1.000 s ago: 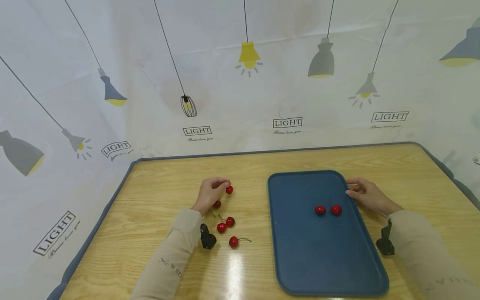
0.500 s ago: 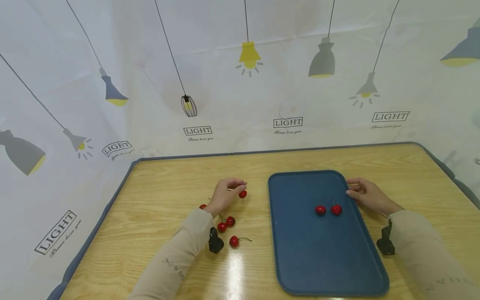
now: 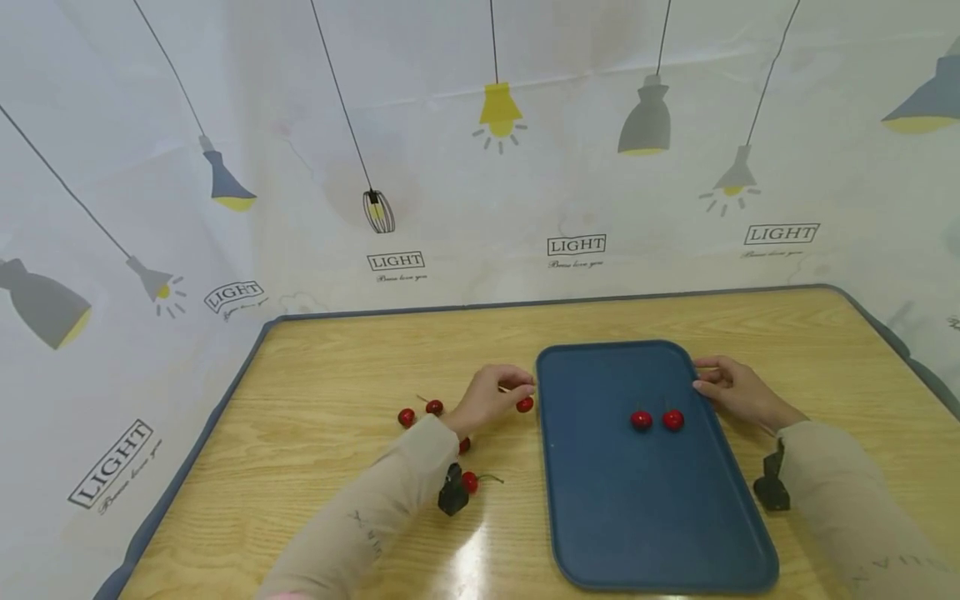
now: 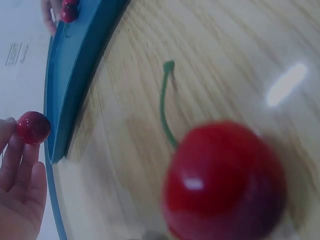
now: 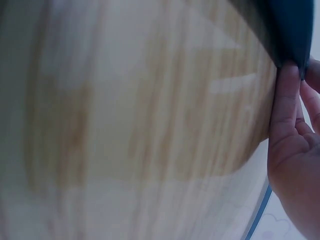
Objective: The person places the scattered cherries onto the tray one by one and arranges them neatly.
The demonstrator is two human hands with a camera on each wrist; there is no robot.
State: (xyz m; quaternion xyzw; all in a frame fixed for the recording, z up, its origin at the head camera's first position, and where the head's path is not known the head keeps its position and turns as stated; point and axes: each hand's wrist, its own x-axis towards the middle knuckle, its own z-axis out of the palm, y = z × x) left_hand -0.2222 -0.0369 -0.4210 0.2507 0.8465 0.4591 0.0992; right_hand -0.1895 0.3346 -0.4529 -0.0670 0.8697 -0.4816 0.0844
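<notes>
My left hand [image 3: 486, 402] pinches a red cherry [image 3: 525, 404] between thumb and fingertips, just outside the left rim of a blue tray [image 3: 645, 508]. In the left wrist view that held cherry [image 4: 34, 128] hangs beside the tray wall [image 4: 75, 95]. My right hand [image 3: 744, 395] grips the tray's far right rim; the right wrist view has the rim between the thumb and fingers of this hand [image 5: 295, 145]. On the tray lie two cherries, one left [image 3: 641, 420] and one right [image 3: 673, 419].
Loose cherries lie on the wooden table [image 3: 322, 367]: one at left [image 3: 406, 417], a darker one [image 3: 434, 407] beside it, one partly behind the left wrist [image 3: 464, 446], and a stemmed one [image 3: 470, 482]. A lamp-printed cloth [image 3: 450, 167] stands behind the table.
My left hand has carried its cherry rightward, over to the tray's left side. Two cherries at the left have come into view behind it. My right hand has stayed at the tray rim.
</notes>
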